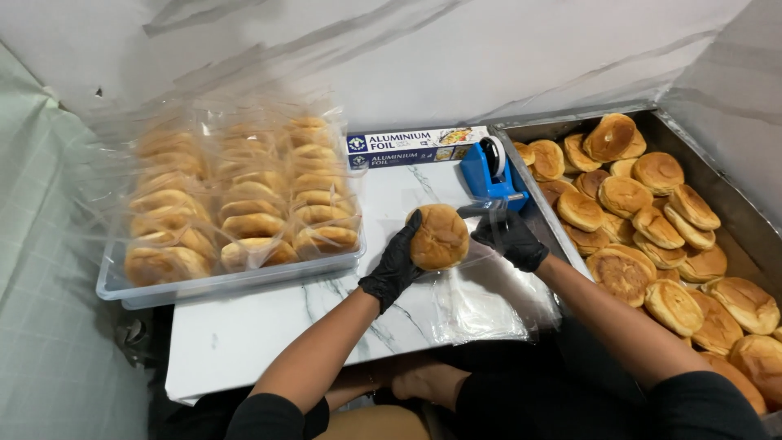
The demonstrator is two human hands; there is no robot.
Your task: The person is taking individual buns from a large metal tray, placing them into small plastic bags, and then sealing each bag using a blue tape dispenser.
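My left hand (pixel 397 262), in a black glove, holds a round golden bun (pixel 440 236) inside a clear plastic bag, above the marble board (pixel 269 322). My right hand (pixel 511 238), also gloved in black, pinches the twisted neck of that bag right at the front of a blue tape dispenser (pixel 489 173). A pile of flat clear bags (pixel 481 305) lies under my hands on the board.
A clear tray (pixel 236 281) stacked with bagged buns stands at the left. A metal tray (pixel 733 208) heaped with several loose buns sits at the right. A long blue and white foil box (pixel 411 147) lies against the back wall. My bare feet show below the board.
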